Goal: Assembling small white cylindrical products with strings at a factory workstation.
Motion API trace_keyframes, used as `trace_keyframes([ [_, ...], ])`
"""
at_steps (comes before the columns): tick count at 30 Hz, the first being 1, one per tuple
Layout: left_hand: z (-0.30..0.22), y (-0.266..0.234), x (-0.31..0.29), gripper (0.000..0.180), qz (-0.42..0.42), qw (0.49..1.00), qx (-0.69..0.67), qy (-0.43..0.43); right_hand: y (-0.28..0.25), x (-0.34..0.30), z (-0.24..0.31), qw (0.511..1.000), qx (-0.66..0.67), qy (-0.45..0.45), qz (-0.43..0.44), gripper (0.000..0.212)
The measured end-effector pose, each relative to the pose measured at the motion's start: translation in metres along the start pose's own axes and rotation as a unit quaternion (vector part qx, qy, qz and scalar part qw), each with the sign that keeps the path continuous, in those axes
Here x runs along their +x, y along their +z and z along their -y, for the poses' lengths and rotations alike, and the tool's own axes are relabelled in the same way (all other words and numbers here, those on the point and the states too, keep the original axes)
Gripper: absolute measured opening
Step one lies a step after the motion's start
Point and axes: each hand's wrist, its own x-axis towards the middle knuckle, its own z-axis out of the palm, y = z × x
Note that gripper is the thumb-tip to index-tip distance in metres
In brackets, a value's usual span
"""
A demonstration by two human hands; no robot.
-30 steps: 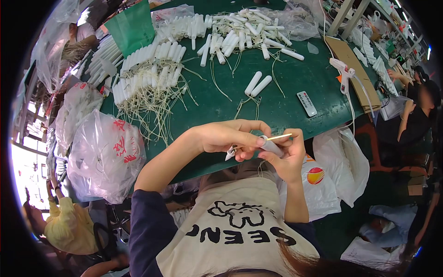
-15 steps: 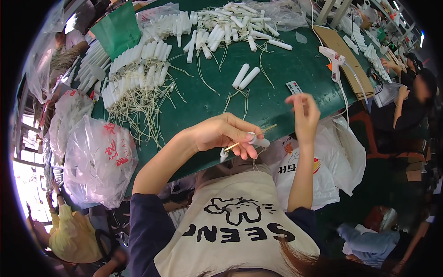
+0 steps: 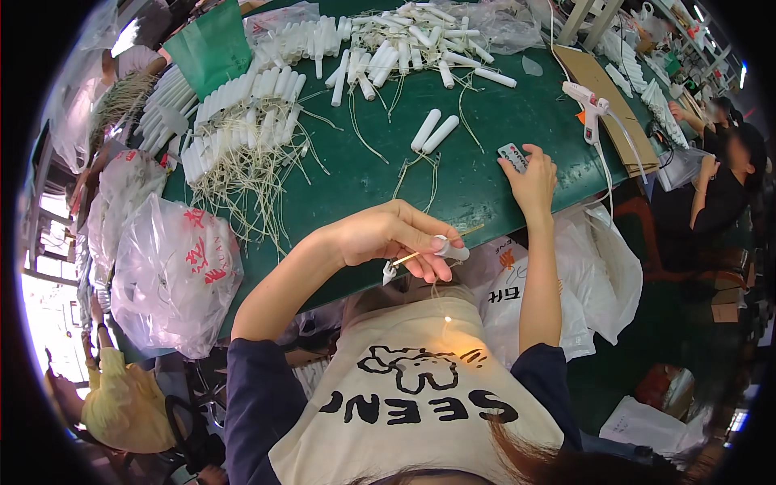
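Note:
My left hand (image 3: 376,236) is closed over the table's near edge. It pinches a short white tube (image 3: 454,253) and a thin gold-coloured stick (image 3: 471,230). A small white piece (image 3: 390,272) hangs by the stick's other end, below my fingers. Thin wires run down from this hand to a tiny lit bulb (image 3: 448,319), which glows in front of my shirt. My right hand (image 3: 533,182) is on a small grey remote control (image 3: 509,153) on the table, thumb and fingers around it. Just beyond my left hand lie two white tubes (image 3: 432,132) with wires trailing toward me.
Many white tubes with wires cover the back and left of the green table (image 3: 356,194). A white glue gun (image 3: 588,109) stands at the right beside a cardboard strip (image 3: 602,105). Plastic bags (image 3: 174,275) flank me on both sides. Other people sit left and right.
My right hand has come down onto the remote control and closed around it. The bulb below my left hand now shows lit. My left hand stays nearly in place.

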Motion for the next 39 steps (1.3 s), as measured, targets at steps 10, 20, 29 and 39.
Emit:
trace_keyframes([
  [10, -0.002, 0.002, 0.0, 0.033, -0.003, 1.0, 0.017, -0.002, -0.012, 0.0, -0.021, 0.987, 0.14, -0.029, 0.078, 0.048],
  [20, 0.001, 0.002, 0.0, 0.029, -0.031, 0.999, 0.019, 0.005, -0.018, 0.001, -0.017, 0.993, 0.09, -0.019, 0.068, 0.05],
  [29, 0.0, 0.003, 0.0, 0.028, -0.053, 0.998, 0.028, 0.0, -0.058, -0.013, 0.007, 0.907, 0.383, 0.023, 0.174, 0.038],
  [39, -0.008, 0.017, -0.009, 0.031, 0.003, 0.998, 0.062, -0.022, -0.091, -0.034, 0.014, 0.755, 0.565, 0.073, 0.326, 0.014],
])
